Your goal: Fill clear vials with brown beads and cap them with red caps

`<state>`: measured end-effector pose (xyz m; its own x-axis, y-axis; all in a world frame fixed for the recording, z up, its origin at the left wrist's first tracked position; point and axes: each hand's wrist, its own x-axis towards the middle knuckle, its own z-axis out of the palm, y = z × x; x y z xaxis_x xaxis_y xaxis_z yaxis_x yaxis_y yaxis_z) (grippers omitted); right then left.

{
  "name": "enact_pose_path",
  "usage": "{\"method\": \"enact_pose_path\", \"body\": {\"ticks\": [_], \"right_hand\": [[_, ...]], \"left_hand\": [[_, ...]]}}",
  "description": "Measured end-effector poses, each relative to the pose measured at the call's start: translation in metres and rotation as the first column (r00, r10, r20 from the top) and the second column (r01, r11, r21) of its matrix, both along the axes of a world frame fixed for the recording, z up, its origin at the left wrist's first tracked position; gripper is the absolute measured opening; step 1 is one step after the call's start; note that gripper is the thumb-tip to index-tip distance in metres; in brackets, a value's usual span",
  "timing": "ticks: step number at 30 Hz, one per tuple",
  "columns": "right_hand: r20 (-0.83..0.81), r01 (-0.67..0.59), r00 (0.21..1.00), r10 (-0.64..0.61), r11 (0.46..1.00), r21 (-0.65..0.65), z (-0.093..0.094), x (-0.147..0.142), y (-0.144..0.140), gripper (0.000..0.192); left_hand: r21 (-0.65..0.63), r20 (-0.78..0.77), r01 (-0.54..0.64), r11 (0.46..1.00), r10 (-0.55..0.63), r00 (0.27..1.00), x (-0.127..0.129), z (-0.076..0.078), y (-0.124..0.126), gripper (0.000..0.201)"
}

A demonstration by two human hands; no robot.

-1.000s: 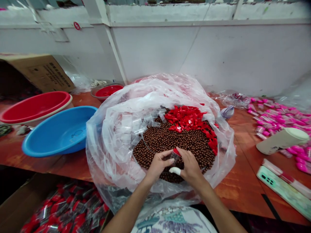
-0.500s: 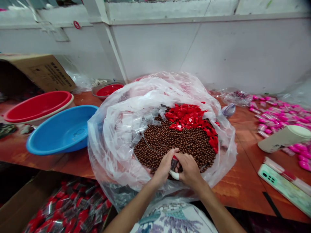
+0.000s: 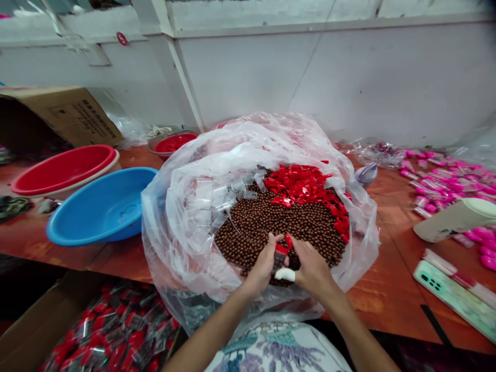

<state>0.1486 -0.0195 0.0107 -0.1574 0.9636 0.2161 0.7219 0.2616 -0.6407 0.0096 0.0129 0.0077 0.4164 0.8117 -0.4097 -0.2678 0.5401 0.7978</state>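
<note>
Red-topped clear plastic container (image 3: 278,262): left hand (image 3: 263,266) holds it, roughly upright.
Right hand (image 3: 313,266): touches red plastic tab (image 3: 289,241) above; grip unclear.

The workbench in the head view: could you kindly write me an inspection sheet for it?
Surface: red-brown table, seams visible.
Job's things: brown beads, red pieces and clear containers inside a spread plastic bag.
Clutter: blue basin, red basin, phone, tumbler, pink containers.
Hands: left hand holds a small red-topped container; right hand touches a small red part above it.
Cables: unsure; a thin line on the beads might be a cord.
Surroundings: pale wall behind, cardboard box at left, similar containers at lower left.
</note>
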Motion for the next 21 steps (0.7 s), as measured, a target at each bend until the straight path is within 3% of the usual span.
{"method": "enact_pose_path", "body": {"ticks": [2, 4, 10, 17, 19, 21], "right_hand": [[0.095, -0.056, 0.994, 0.053, 0.998, 0.032, 0.002, -0.006, -0.002, 0.080], [0.146, -0.065, 0.988, 0.056, 0.996, 0.057, 0.001, -0.010, -0.003, 0.081], [0.232, -0.077, 0.972, 0.035, 0.981, 0.175, -0.007, -0.011, 0.000, 0.059], [0.283, -0.149, 0.957, 0.070, 0.952, 0.268, -0.013, -0.011, 0.003, 0.056], [0.278, -0.123, 0.960, 0.046, 0.956, 0.268, -0.013, -0.008, 0.004, 0.057], [0.289, -0.050, 0.957, -0.024, 0.968, 0.247, -0.013, 0.002, 0.007, 0.056]], "left_hand": [[-0.022, 0.020, 0.026, 0.999, -0.026, 0.999, 0.002, 0.000, -0.001, 0.076], [-0.038, 0.025, 0.032, 0.999, -0.031, 0.999, 0.002, 0.001, 0.000, 0.073], [-0.003, 0.008, -0.027, 1.000, 0.027, 1.000, 0.002, 0.000, -0.001, 0.049], [0.035, -0.028, 0.036, 0.999, -0.035, 0.999, 0.000, -0.009, -0.006, 0.051], [0.100, -0.108, 0.115, 0.988, -0.104, 0.989, -0.004, -0.008, 0.002, 0.053], [0.267, -0.263, 0.186, 0.945, -0.114, 0.958, -0.011, -0.006, 0.021, 0.054]]}}
